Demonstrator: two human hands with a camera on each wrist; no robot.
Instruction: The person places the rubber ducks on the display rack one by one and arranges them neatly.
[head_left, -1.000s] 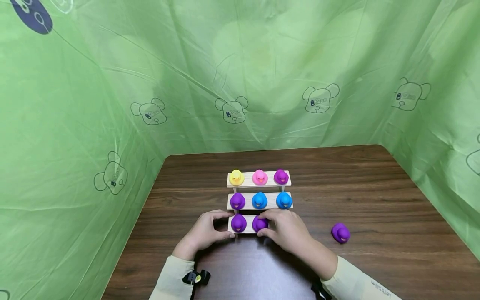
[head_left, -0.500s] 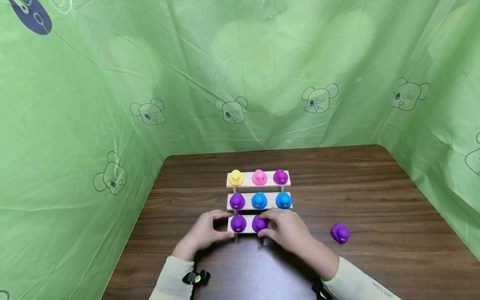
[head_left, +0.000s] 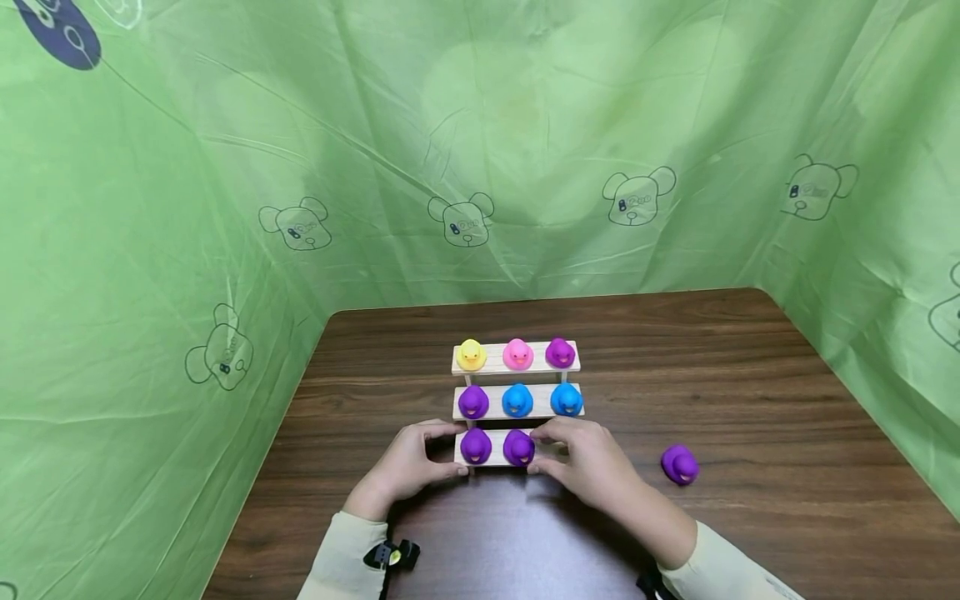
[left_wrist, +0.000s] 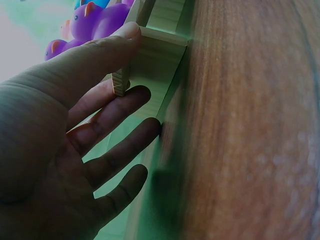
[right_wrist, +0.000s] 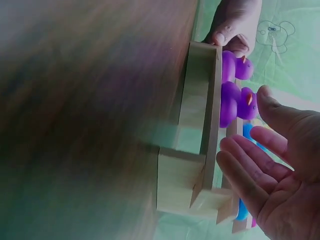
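Observation:
A three-step wooden stand (head_left: 497,450) holds rubber ducks. My left hand (head_left: 401,462) pinches the left end of its lowest step, thumb at the front edge and index finger behind; the other fingers spread loosely in the left wrist view. On that step sit two purple ducks, the left one (head_left: 476,447) and the middle one (head_left: 519,448). My right hand (head_left: 588,462) is just right of the middle duck, thumb and fingers apart with nothing between them. In the right wrist view, a gap shows between the thumb and that duck. The right hand partly covers the lowest step's right end from above.
The middle step carries a purple duck (head_left: 473,402) and two blue ducks. A yellow duck (head_left: 471,356), a pink duck (head_left: 517,354) and a purple duck stand on top. Another purple duck (head_left: 680,464) lies on the brown table (head_left: 750,375) to the right. Green cloth surrounds the table.
My right hand has let go of the middle purple duck on the lowest step and drawn slightly right. The left hand stays at the stand's left end.

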